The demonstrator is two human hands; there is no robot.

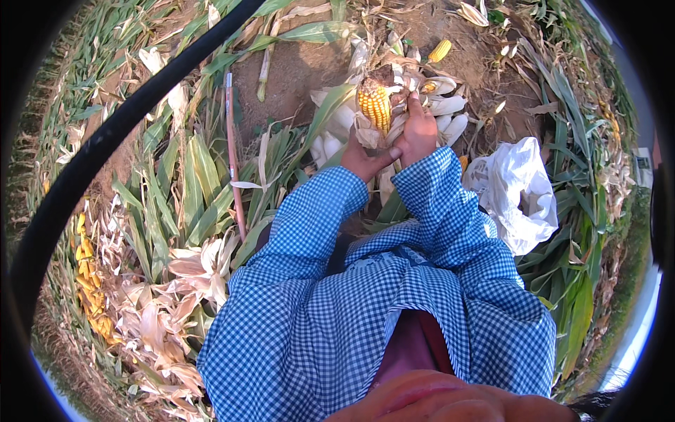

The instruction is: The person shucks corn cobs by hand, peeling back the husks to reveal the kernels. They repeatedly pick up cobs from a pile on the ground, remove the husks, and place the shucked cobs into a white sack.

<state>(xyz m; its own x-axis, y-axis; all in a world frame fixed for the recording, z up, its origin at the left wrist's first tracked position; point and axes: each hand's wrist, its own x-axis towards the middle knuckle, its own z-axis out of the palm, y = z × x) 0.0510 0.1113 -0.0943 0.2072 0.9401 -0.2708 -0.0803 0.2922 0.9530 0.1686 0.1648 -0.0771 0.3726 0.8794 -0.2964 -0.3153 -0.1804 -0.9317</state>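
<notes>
In front of me is a yellow ear of corn, its kernels bare on the near face and dark dry silk at its tip. My left hand holds it from below, around the base where pale husk is folded down. My right hand is closed on husk at the ear's right side, fingers pointing away from me; what its fingertips grip is partly hidden. Just beyond and right of that hand lie several ears in whitish husks. Farther off, a bare yellow ear rests on the soil.
A white plastic bag lies at right. Left of me, a reddish-brown pole leans among green corn leaves. Dry husks and a row of bare yellow ears lie farther left. A black strap crosses the view.
</notes>
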